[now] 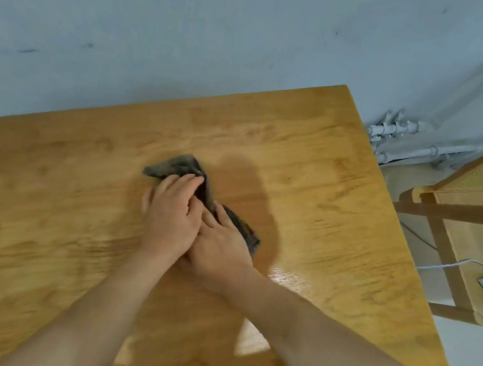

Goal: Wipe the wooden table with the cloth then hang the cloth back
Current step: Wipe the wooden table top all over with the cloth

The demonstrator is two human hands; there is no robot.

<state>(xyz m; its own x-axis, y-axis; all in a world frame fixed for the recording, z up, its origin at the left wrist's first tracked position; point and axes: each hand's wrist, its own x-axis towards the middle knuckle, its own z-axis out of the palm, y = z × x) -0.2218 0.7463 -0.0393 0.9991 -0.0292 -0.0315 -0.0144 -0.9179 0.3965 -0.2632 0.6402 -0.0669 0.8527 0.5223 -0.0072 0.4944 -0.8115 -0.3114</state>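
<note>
Head view: left hand point(172, 215) and right hand point(224, 242), overlapping, press the dark cloth point(182, 165) flat near the middle of the wooden table point(343, 178), fingers point(184, 182) stretched out, not gripping. With nothing pinched, the bunched cloth could slide out mid-stroke, leaving patches unwiped.

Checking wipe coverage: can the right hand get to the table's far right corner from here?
Probably yes: only bare wood lies between the right hand and the far right corner of the wooden table, though it looks a stretch.
</note>
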